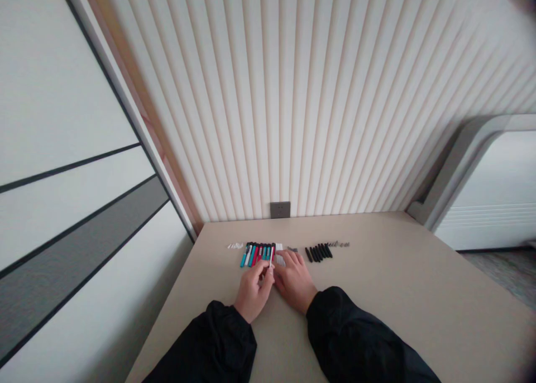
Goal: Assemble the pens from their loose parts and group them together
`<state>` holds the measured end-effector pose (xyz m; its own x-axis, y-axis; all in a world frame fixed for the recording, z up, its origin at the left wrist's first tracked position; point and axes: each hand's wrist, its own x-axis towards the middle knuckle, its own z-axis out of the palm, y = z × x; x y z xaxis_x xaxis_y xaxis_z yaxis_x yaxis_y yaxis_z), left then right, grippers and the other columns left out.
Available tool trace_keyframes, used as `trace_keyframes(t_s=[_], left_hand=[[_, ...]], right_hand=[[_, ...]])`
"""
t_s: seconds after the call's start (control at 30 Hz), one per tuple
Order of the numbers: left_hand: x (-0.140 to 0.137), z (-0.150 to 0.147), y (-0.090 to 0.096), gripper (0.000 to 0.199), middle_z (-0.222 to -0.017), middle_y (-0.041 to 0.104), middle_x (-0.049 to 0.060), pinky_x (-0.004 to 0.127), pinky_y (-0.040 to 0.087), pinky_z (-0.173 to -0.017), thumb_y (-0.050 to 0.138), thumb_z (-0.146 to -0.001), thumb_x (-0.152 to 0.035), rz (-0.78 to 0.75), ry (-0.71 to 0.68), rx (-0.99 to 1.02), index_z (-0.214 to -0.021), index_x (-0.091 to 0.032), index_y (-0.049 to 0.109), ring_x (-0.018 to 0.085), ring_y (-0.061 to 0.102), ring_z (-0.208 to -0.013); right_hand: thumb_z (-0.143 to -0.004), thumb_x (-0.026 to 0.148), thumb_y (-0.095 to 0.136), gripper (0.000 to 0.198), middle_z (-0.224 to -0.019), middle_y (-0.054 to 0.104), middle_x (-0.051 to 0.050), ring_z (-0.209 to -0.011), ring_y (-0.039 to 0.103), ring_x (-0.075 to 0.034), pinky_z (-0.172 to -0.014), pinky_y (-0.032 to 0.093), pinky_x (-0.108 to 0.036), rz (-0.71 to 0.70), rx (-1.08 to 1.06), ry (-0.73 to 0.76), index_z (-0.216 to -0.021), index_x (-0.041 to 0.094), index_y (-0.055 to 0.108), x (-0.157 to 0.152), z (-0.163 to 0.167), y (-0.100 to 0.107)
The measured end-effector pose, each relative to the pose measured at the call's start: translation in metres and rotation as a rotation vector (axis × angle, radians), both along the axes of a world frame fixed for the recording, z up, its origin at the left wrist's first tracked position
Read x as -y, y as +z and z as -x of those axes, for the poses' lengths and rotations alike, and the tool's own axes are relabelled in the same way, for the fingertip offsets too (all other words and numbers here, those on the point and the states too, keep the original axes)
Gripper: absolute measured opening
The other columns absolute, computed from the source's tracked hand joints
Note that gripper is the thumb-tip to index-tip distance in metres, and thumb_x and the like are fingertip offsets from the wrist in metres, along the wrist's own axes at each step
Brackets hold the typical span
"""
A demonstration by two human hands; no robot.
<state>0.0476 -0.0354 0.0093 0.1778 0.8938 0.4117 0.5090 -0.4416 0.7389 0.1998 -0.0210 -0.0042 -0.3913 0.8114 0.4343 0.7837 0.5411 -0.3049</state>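
My left hand (254, 288) pinches a thin white stick (271, 257), held nearly upright between thumb and fingertips. Close beside it, my right hand (296, 279) reaches over the white rods (280, 247) with fingers stretched out; its fingertips partly cover them. Just beyond the left hand lies a row of pens (254, 254) with teal, white and red barrels and black ends. Small grey pieces (292, 249) show past the right fingertips. Whether the right fingers touch a rod is hard to see.
Right of my hands, several black pen caps or tubes (319, 252) lie in a row, with small grey pieces (339, 244) behind. Small white pieces (235, 245) lie at the left. A wall socket (280, 209) sits behind the beige table (377, 293); a white cabinet (84, 249) borders the left.
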Motion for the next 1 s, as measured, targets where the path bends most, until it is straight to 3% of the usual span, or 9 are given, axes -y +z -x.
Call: trace_keyframes(t_s=[0.57,0.73,1.0], left_hand=[[-0.002,-0.004,-0.001,0.018,-0.073,0.065,0.001,0.022,0.045,-0.062,0.045,-0.093,-0.029,-0.007,-0.043,-0.118,-0.087,-0.019,0.059,0.014,0.061,-0.066],[-0.002,-0.005,0.001,0.02,-0.071,0.064,0.001,0.022,0.046,-0.062,0.045,-0.093,-0.031,0.008,-0.016,-0.111,-0.088,-0.018,0.059,0.014,0.061,-0.065],[-0.002,-0.004,-0.001,0.021,-0.067,0.061,0.0,0.023,0.044,-0.059,0.044,-0.093,-0.032,-0.006,-0.034,-0.149,-0.087,-0.018,0.059,0.013,0.057,-0.06]], right_hand=[[-0.086,0.023,0.06,0.006,-0.084,0.063,-0.004,-0.086,0.049,-0.022,-0.077,0.028,-0.037,-0.07,0.026,-0.099,-0.08,0.021,0.061,-0.006,0.002,-0.013],[-0.087,0.022,0.059,0.003,-0.082,0.063,-0.003,-0.084,0.05,-0.021,-0.076,0.027,-0.036,-0.073,-0.003,-0.11,-0.086,0.023,0.061,-0.006,0.001,-0.012],[-0.088,0.019,0.057,0.014,-0.085,0.064,-0.003,-0.084,0.053,-0.021,-0.076,0.031,-0.035,-0.069,-0.071,-0.124,-0.101,0.023,0.063,-0.004,-0.005,-0.007]])
